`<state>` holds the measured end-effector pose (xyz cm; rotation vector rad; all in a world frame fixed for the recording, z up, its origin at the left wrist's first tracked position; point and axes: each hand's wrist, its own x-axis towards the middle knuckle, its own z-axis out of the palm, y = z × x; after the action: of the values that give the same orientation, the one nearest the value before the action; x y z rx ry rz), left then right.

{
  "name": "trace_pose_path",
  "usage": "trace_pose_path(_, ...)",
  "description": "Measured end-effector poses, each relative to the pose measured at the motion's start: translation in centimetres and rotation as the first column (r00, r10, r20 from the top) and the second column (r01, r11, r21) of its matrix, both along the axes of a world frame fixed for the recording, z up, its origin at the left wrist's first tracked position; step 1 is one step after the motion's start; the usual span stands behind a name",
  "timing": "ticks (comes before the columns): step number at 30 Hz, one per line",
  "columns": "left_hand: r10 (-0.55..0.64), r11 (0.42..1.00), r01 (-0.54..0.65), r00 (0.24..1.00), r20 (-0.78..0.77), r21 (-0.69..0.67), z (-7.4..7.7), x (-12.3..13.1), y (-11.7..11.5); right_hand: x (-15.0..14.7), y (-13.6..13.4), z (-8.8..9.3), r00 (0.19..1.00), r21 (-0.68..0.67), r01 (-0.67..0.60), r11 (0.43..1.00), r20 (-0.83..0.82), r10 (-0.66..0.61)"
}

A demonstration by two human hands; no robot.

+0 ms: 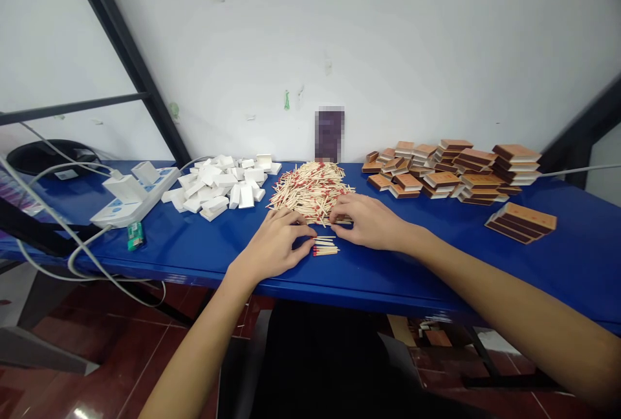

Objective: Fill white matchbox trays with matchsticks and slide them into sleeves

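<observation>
A heap of red-tipped matchsticks (pixel 310 187) lies in the middle of the blue table (pixel 204 257). A small bunch of matchsticks (pixel 325 247) lies apart from it near the front edge. My left hand (pixel 274 244) rests on the table with thumb and fingers pinched at the red-tipped end of that bunch. My right hand (pixel 366 220) lies at the near edge of the heap, its fingers curled onto the sticks there.
Small white inner trays (pixel 220 187) are piled left of the heap. Brown matchbox sleeves (pixel 451 170) are stacked at the right, one stack (pixel 521 222) apart from them. A white power strip (pixel 133 196) with cables and a green lighter (pixel 135 235) lie at the left.
</observation>
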<state>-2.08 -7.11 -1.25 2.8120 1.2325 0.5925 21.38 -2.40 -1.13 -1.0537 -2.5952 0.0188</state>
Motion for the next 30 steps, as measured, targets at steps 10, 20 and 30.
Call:
trace_pose_path(10, -0.028, 1.000, 0.028, 1.000, 0.013, -0.006, -0.01, -0.04, 0.00, -0.16, 0.30, -0.35, 0.999, 0.033, 0.013, 0.999, 0.036, -0.014)
trace_pose_path(20, -0.028, 0.999, 0.029, 0.999, 0.014, -0.018, -0.12, -0.09, 0.06, -0.07, 0.35, -0.17, 0.999, -0.008, -0.038, 0.999, -0.003, 0.038)
trace_pose_path(30, -0.045, 0.998, 0.046, 0.999, 0.004, -0.031, -0.11, -0.15, 0.09, -0.12, 0.06, 0.27, 0.999, -0.080, -0.051, 0.996, 0.000, 0.051)
